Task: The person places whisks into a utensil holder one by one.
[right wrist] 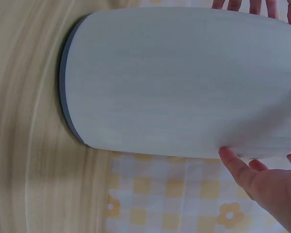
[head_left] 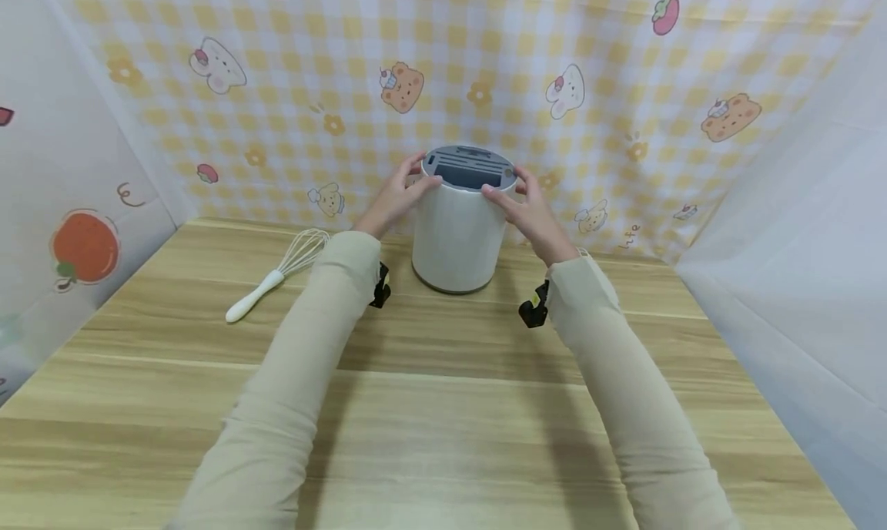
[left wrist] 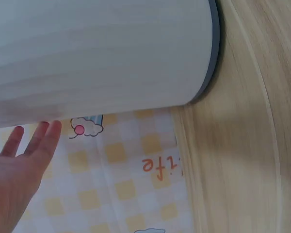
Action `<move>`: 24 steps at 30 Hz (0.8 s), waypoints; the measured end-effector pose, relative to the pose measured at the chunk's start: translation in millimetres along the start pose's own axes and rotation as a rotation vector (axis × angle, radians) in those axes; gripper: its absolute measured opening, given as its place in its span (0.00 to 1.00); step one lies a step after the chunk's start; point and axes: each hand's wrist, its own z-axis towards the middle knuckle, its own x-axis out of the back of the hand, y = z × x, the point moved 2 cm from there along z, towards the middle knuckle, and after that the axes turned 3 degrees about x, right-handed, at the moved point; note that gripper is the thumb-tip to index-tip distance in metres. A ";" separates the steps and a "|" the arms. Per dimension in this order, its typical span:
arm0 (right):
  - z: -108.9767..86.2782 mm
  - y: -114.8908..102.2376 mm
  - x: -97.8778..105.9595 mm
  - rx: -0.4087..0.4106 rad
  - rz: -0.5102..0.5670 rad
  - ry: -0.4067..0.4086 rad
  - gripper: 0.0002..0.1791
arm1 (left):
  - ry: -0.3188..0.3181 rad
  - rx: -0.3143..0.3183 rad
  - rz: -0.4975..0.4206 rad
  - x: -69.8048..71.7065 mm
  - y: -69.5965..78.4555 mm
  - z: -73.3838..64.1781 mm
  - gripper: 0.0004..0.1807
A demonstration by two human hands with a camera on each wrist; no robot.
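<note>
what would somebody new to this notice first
Probably the white holder with its grey slotted top, standing at the back of the wooden table, with the left hand and right hand holding it from either side. Next might be the yellow-checked cloth behind it, then the white whisk lying left of the holder.

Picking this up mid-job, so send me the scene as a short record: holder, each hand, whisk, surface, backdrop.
Holder: white holder, gray slotted top, upright on the table
Left hand: on the holder's left side near the top, thumb at the front rim
Right hand: likewise on the right side
Whisk: lying left of the holder
Surface: wooden table
Backdrop: yellow checked cloth
</note>
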 end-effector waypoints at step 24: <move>8.5 12.2 -2.2 0.030 -0.015 0.045 0.47 | -0.026 -0.025 -0.011 -2.4 -8.1 -5.1 0.42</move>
